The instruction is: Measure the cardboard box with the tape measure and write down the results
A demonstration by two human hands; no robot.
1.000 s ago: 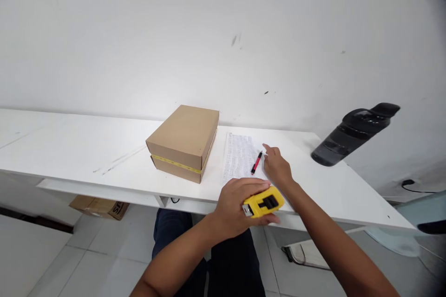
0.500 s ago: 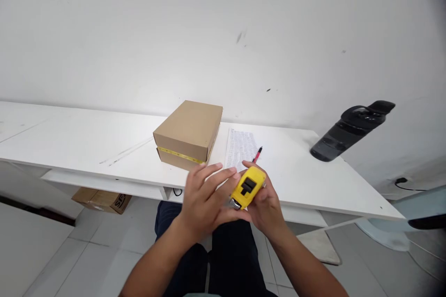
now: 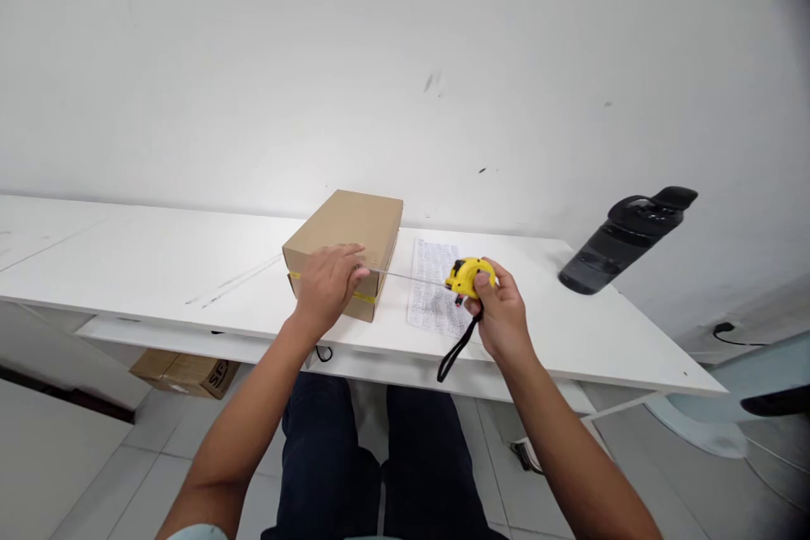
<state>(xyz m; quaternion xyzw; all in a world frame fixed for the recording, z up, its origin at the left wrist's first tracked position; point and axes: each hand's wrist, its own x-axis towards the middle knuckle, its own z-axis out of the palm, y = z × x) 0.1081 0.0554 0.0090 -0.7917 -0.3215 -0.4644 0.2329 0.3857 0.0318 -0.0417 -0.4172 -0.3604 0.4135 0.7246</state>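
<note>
Head view shows the right hand (image 3: 508, 316) gripping the tape (image 3: 472, 277) near the paper (image 3: 434, 308), left hand (image 3: 326, 284) pinching its blade (image 3: 405, 276) by the box (image 3: 358, 219), the tape probably light, rigid and best held round its sides

We cannot read the tiny writing on the sheet (image 3: 430, 305), right of the box (image 3: 354, 222), whose near face the left hand (image 3: 327, 288) partly hides from us.

The paper (image 3: 434, 314) lies between box (image 3: 351, 221) and bottle (image 3: 617, 245) on the table (image 3: 158, 261).
</note>
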